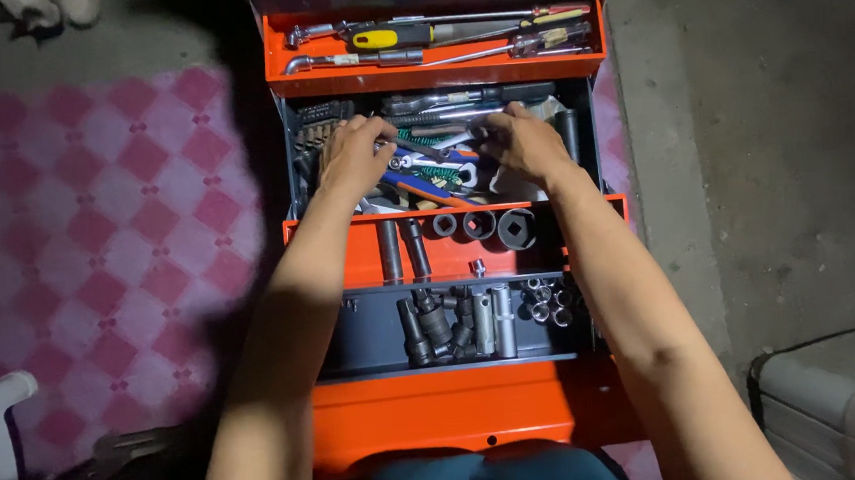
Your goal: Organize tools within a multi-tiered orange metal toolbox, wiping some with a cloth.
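An orange cantilever toolbox [469, 407] stands spread out below me on the floor. Both my hands reach into its deep middle compartment, which is full of wrenches [438, 174] and other hand tools. My left hand [350, 157] rests on the tool pile at the left, fingers curled among the tools. My right hand [524, 146] lies on the pile at the right, fingertips touching a metal tool. Whether either hand grips anything is not visible.
The top orange tray [436, 74] holds a yellow-handled screwdriver [391, 38] and ratchet bars. The nearer orange tray holds large sockets [478, 225]; a dark tray below it holds smaller sockets [453, 323]. A pink checked mat [96, 233] lies left, concrete floor right, grey case [844, 391] bottom right.
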